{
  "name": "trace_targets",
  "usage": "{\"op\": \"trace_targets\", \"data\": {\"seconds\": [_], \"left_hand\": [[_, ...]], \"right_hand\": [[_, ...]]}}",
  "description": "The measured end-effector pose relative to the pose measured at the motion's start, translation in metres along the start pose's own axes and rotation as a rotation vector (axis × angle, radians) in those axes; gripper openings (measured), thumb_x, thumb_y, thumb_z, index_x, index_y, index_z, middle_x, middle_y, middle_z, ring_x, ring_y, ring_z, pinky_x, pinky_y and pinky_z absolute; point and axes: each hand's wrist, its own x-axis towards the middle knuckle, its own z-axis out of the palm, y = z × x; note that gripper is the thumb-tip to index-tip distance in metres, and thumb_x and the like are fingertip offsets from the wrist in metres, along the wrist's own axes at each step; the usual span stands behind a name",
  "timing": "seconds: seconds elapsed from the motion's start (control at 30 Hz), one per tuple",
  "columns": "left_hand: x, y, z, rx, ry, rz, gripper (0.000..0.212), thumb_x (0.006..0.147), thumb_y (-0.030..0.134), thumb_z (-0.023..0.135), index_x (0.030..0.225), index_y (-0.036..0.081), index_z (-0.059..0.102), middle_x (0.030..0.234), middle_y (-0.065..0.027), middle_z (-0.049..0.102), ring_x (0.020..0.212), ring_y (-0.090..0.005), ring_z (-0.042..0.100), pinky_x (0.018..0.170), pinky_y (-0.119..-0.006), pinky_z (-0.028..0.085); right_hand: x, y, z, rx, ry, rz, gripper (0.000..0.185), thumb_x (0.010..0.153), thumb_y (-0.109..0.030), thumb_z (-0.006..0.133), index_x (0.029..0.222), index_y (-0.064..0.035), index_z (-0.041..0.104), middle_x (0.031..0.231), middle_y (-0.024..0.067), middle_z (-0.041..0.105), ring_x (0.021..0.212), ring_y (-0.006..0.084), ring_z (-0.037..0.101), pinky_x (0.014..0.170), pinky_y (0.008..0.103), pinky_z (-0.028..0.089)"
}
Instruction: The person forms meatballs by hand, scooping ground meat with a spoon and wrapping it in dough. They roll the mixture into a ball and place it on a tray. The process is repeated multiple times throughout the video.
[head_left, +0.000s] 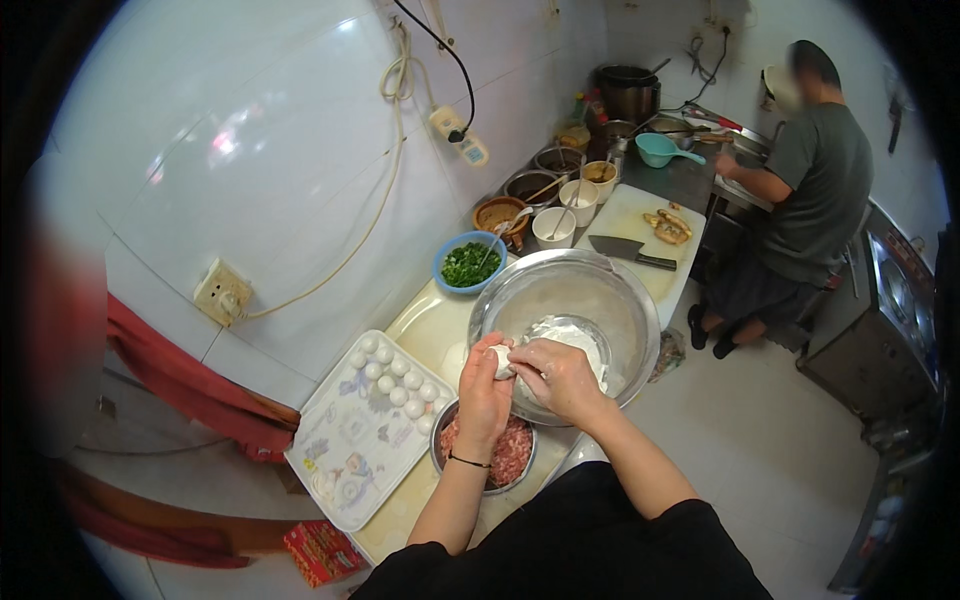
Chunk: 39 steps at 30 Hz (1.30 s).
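Cupped in my left hand (481, 390) is a piece of white dough (501, 363). The fingertips of my right hand (564, 379) pinch its edge from the right. Both hands are above the near left rim of a large steel bowl (517, 289), which has white flour or dough (577, 337) at its bottom. Below my left wrist is a smaller steel bowl of minced meat (514, 454), partly hidden by my forearm. To the left, a patterned white tray (352, 435) carries several round white dough balls (386, 385) grouped at its upper right.
Beyond the large bowl are a blue bowl of chopped greens (469, 266), seasoning pots (501, 216), and a white cutting board (637, 202) holding a cleaver (631, 251) and ginger (669, 227). Another person (810, 180) stands at the far right counter. A power strip (459, 135) hangs on the wall.
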Motion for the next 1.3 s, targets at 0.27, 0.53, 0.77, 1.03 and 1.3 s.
{"op": "trace_targets", "data": {"seconds": [0.27, 0.53, 0.77, 1.03, 1.3], "left_hand": [[0.003, 0.01, -0.015, -0.514, -0.009, -0.194, 0.022, 0.094, 0.016, 0.042, 0.109, 0.001, 0.049, 0.103, -0.0135, 0.055, 0.104, -0.0263, 0.052, 0.099, -0.041, 0.039], [0.007, 0.016, 0.0, -0.691, 0.113, -0.196, 0.028, 0.095, 0.022, 0.041, 0.108, 0.0, 0.052, 0.104, -0.0179, 0.057, 0.117, -0.0325, 0.045, 0.105, -0.049, 0.032], [0.011, 0.003, -0.019, -0.644, 0.069, -0.252, 0.027, 0.096, 0.017, 0.037, 0.114, 0.0, 0.047, 0.108, -0.0181, 0.053, 0.118, -0.0351, 0.043, 0.1, -0.046, 0.037], [-0.003, 0.002, 0.005, -0.154, 0.034, -0.06, 0.029, 0.096, 0.016, 0.037, 0.121, 0.002, 0.036, 0.116, -0.0174, 0.048, 0.117, -0.0318, 0.045, 0.1, -0.042, 0.036], [-0.004, -0.003, -0.004, -0.362, 0.013, -0.104, 0.025, 0.095, 0.016, 0.039, 0.116, 0.001, 0.043, 0.116, -0.0203, 0.049, 0.119, -0.0336, 0.043, 0.102, -0.044, 0.036]], "right_hand": [[0.002, 0.003, -0.006, 0.553, 0.149, 0.539, 0.011, 0.079, -0.009, 0.067, 0.082, 0.0019, 0.064, 0.073, 0.0012, 0.063, 0.067, 0.0072, 0.058, 0.063, 0.0215, 0.048], [-0.006, 0.033, -0.008, -0.046, 0.128, 0.259, 0.016, 0.074, -0.006, 0.065, 0.09, -0.0035, 0.064, 0.081, 0.011, 0.064, 0.07, 0.024, 0.063, 0.065, 0.0306, 0.05], [-0.003, -0.008, 0.005, -0.022, -0.007, 0.071, 0.019, 0.074, -0.011, 0.067, 0.092, -0.0061, 0.064, 0.082, 0.0104, 0.063, 0.072, 0.0276, 0.061, 0.063, 0.0347, 0.05], [-0.003, -0.011, 0.011, -0.068, 0.123, 0.003, 0.017, 0.074, -0.008, 0.065, 0.091, -0.0065, 0.064, 0.079, 0.0094, 0.062, 0.07, 0.0269, 0.061, 0.061, 0.0344, 0.05], [-0.007, -0.006, 0.009, 0.197, 0.072, 0.178, 0.018, 0.076, -0.006, 0.066, 0.094, -0.0047, 0.065, 0.08, 0.0088, 0.065, 0.07, 0.0167, 0.063, 0.063, 0.0274, 0.05]]}}
